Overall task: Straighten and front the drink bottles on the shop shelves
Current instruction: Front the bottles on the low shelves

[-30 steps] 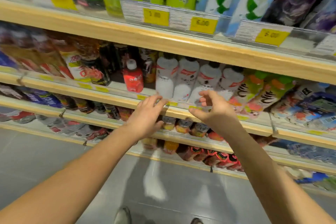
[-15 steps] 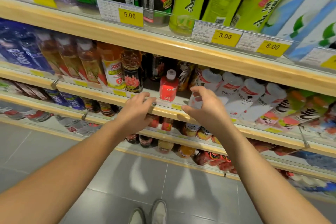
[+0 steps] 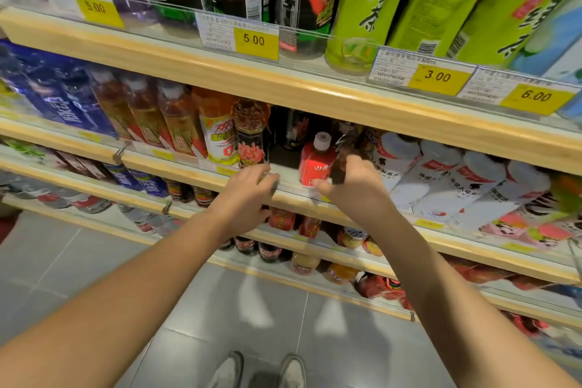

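Head view, looking down past two bare forearms at the drinks aisle. The right hand [image 3: 356, 192] has its grip closed on the lower part of a dark bottle [image 3: 345, 142], thumb to the near side and fingers curled round it. That bottle stands on the middle shelf [image 3: 195, 173], just right of a small red bottle [image 3: 316, 164] with a white cap and left of a row of white bottles [image 3: 441, 173]. Blur hides which way its label faces.

The left hand [image 3: 248, 198] has a slack grip, fingers nearly straight and laid on the shelf's front rail, holding nothing. It sits below an amber bottle [image 3: 252, 135] with a dark label.

To my eye the step in hand is fronting the dark bottle. The next move calls for a short draw towards the rail and a turn of the wrist to bring the label out, kept narrow, since the red bottle is right against the thumb and looks light enough to tip. A shadowed gap lies between the amber and red bottles; the free hand is well placed for it.
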`<state>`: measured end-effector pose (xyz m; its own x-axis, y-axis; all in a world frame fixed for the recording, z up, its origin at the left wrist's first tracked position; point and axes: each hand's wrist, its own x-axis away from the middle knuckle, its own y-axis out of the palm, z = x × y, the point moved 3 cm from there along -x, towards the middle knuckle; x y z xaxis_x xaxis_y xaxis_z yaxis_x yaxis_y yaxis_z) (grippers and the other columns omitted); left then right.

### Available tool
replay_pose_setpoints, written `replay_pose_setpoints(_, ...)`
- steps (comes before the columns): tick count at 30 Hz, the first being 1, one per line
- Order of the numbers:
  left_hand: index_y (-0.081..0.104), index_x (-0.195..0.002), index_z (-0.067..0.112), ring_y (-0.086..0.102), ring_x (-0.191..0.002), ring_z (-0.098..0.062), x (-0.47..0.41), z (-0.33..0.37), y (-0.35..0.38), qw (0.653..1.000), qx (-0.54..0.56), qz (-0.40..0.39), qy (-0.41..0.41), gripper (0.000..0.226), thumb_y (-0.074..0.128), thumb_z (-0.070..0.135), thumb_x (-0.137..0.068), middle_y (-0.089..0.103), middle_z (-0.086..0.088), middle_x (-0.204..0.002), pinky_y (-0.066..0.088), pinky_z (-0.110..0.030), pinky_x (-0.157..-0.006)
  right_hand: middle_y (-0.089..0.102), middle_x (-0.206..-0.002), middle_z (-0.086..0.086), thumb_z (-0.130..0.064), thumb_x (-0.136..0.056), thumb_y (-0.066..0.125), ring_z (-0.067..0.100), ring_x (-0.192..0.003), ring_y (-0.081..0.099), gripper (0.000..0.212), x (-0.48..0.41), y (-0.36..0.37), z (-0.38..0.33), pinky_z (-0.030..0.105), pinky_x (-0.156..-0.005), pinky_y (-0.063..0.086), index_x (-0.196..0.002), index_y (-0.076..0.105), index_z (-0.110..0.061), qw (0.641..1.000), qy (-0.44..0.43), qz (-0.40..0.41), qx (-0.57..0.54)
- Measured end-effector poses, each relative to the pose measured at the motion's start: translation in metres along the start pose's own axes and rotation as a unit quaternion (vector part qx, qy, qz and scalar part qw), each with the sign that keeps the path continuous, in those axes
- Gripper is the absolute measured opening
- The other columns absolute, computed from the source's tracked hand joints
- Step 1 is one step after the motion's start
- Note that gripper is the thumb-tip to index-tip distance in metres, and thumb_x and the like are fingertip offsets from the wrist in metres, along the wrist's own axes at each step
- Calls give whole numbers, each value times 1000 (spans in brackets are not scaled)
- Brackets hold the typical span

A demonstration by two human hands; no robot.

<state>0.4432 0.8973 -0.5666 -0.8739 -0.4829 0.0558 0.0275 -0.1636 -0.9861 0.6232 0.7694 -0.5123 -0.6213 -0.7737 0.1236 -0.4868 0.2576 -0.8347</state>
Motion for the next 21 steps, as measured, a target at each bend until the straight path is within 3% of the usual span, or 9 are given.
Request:
replay_pose_setpoints(3, 50, -137, 16, 43, -132, -31, -3, -7, 6, 999, 0, 21, 32, 61, 73, 25, -81, 44, -11, -143, 39, -43, -109, 60, -79, -4, -38, -90, 72, 15, -75, 56, 25, -7, 7, -10, 21, -59, 42, -89, 61, -15, 999, -38, 6, -2)
replay_pose_setpoints(5, 47, -141, 19, 43, -132, -28, -2, -12, 10, 998, -12, 37, 40, 63, 71, 27, -84, 44, -7, -143, 38, -41, -110, 57, -63, -7, -35, -92, 68, 14, -62, 54, 29, -15, 12, -16, 16, -50, 33, -72, 60, -15, 999, -40, 17, 5)
replay_pose_setpoints(8, 43, -146, 18, 38, -136, -29, 2, -15, 19, 998, 9, 55, 38, 66, 67, 15, -84, 41, -6, -146, 33, -42, -114, 54, -51, -8, -38, -92, 64, 9, -55, 53, 41, -27, 21, -20, 19, -50, 30, -56, 54, -20, 1000, -2, 25, 5)
replay_pose_setpoints(12, 49, -142, 10, 44, -127, -35, 4, -9, 24, 996, 3, 86, 36, 71, 71, 9, -75, 49, -13, -140, 36, -46, -111, 58, -56, -5, -47, -89, 62, 15, -59, 57, 35, -40, 37, -15, 21, -50, 32, -68, 56, -20, 998, 57, 4, 2)
replay_pose_setpoints(15, 49, -142, 9, 45, -125, -35, 5, -9, 23, 995, -4, 89, 42, 69, 71, 12, -76, 49, -14, -139, 36, -46, -110, 52, -59, -6, -56, -87, 67, 14, -57, 53, 45, -46, 46, -11, 24, -48, 30, -64, 49, -22, 996, 89, -5, 18)
replay_pose_setpoints(21, 32, -152, 17, 33, -135, -29, 5, -11, 24, 997, -12, 61, 36, 76, 65, 20, -84, 33, -8, -150, 23, -40, -117, 63, -80, 1, -52, -82, 79, 22, -78, 62, 43, -40, 47, -10, 30, -63, 43, -94, 55, -18, 997, 56, 57, -11)
